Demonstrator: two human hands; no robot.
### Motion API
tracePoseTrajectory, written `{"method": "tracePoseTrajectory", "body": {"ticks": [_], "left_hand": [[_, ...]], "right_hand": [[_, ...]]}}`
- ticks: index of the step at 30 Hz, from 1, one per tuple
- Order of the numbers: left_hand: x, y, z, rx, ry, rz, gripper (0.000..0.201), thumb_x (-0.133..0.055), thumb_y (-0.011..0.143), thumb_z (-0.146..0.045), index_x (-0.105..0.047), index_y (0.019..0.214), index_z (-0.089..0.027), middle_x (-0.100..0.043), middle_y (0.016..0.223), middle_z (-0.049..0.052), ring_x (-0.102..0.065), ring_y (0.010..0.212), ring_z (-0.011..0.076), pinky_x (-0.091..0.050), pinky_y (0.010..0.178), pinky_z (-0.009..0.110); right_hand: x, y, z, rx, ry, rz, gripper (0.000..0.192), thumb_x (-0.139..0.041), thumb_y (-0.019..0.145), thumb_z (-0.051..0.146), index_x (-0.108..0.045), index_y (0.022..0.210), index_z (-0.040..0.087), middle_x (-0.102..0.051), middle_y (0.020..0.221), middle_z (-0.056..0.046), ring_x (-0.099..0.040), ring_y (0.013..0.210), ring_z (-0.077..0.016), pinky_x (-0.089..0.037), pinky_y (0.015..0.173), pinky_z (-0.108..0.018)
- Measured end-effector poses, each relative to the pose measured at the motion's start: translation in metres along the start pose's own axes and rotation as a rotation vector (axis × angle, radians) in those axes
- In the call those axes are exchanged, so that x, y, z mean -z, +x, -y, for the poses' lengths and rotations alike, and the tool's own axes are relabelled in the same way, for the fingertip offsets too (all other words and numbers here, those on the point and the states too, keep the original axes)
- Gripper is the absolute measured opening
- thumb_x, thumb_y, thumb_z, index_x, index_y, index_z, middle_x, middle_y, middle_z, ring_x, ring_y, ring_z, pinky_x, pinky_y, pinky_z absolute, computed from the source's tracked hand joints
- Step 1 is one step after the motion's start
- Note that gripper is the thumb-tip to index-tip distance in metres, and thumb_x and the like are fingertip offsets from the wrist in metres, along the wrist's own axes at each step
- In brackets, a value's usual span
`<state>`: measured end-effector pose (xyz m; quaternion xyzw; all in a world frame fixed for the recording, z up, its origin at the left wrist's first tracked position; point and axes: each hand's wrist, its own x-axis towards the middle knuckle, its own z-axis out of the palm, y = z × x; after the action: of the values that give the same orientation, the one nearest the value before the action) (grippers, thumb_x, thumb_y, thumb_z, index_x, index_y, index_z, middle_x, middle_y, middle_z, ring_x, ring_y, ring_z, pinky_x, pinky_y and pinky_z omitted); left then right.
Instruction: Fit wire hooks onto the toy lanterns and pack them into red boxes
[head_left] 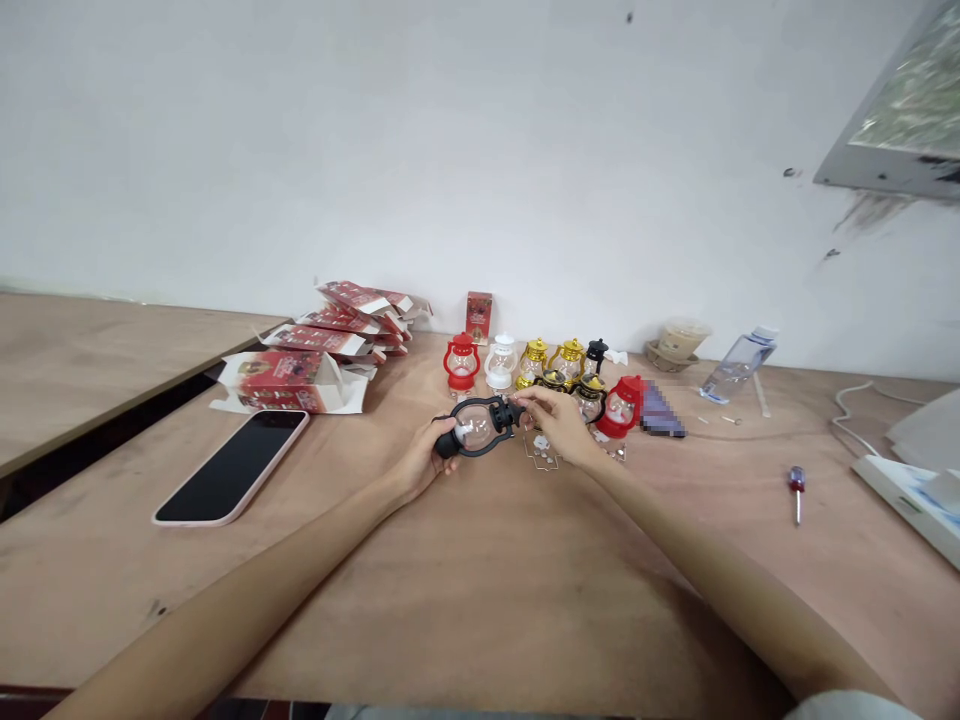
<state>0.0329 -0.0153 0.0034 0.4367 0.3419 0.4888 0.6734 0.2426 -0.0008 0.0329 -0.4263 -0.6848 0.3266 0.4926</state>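
Between the two hands was a black lantern (475, 428), held over the table (480, 610) and tipped over on its side. The left hand (426, 460) was curled around its bottom end, with the thumb on top. The right hand (561, 425) had its fingers pinched together on the pointy top end. The lantern had a clear round middle, and you could see through it.

Just past the right hand stood a bunch of other lanterns. Farther off, beyond the gap between the hands, were a red lantern (461, 364) and a white lantern (500, 364), side by side. A small red box (478, 317) stood up behind those two.

Left of the left hand lay a big phone (234, 468) with a dark screen and a pink edge. Past the phone was an open red box (289, 378), with a messy pile of boxes (352, 325) behind it. Well to the right of the right hand were a little screwdriver (796, 485) and, farther back, a leaning clear bottle (739, 366).
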Motion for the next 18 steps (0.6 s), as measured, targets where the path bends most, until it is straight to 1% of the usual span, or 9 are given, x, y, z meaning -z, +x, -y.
{"method": "tracePoseTrajectory", "body": {"ticks": [5, 9, 12, 15, 18], "left_hand": [[-0.001, -0.002, 0.000, -0.011, 0.000, 0.002, 0.032, -0.063, 0.063, -0.043, -0.052, 0.077, -0.016, -0.057, 0.059, -0.001, -0.045, 0.037, 0.0067, -0.028, 0.032, 0.017], [-0.001, -0.005, -0.002, -0.009, -0.001, 0.008, 0.031, -0.063, 0.063, -0.041, -0.052, 0.075, -0.016, -0.055, 0.058, -0.002, -0.043, 0.037, 0.0058, -0.027, 0.032, 0.017], [-0.001, -0.005, -0.002, -0.019, 0.001, 0.001, 0.030, -0.063, 0.063, -0.041, -0.052, 0.075, -0.016, -0.054, 0.058, -0.003, -0.043, 0.038, 0.0057, -0.028, 0.033, 0.017], [-0.003, -0.004, -0.002, -0.046, 0.006, -0.025, 0.030, -0.065, 0.063, -0.039, -0.052, 0.075, -0.016, -0.054, 0.060, -0.003, -0.046, 0.040, 0.0069, -0.032, 0.035, 0.018], [-0.006, -0.003, -0.001, -0.099, 0.000, -0.085, 0.030, -0.072, 0.060, -0.034, -0.053, 0.075, -0.016, -0.057, 0.068, -0.003, -0.055, 0.054, 0.0099, -0.043, 0.046, 0.020]], "right_hand": [[-0.004, -0.004, -0.001, 0.022, -0.135, 0.008, 0.023, -0.046, 0.078, 0.023, -0.067, 0.084, 0.021, -0.059, 0.057, 0.003, -0.054, 0.048, -0.0122, -0.042, 0.052, -0.023], [-0.009, -0.008, 0.001, 0.066, -0.321, 0.031, 0.029, -0.040, 0.071, 0.009, -0.066, 0.079, 0.019, -0.060, 0.057, 0.003, -0.053, 0.050, -0.0118, -0.040, 0.055, -0.023], [-0.004, -0.005, 0.002, 0.043, -0.387, 0.005, 0.026, -0.043, 0.070, 0.008, -0.066, 0.077, 0.018, -0.063, 0.059, 0.001, -0.056, 0.054, -0.0136, -0.042, 0.059, -0.025], [0.008, 0.002, 0.004, 0.023, -0.392, -0.061, 0.015, -0.051, 0.074, 0.015, -0.065, 0.075, 0.019, -0.066, 0.064, -0.001, -0.059, 0.058, -0.0157, -0.044, 0.062, -0.029], [0.014, 0.002, 0.020, 0.064, -0.400, -0.205, 0.010, -0.056, 0.074, 0.020, -0.065, 0.078, 0.020, -0.067, 0.067, -0.002, -0.060, 0.060, -0.0170, -0.046, 0.064, -0.031]]}}
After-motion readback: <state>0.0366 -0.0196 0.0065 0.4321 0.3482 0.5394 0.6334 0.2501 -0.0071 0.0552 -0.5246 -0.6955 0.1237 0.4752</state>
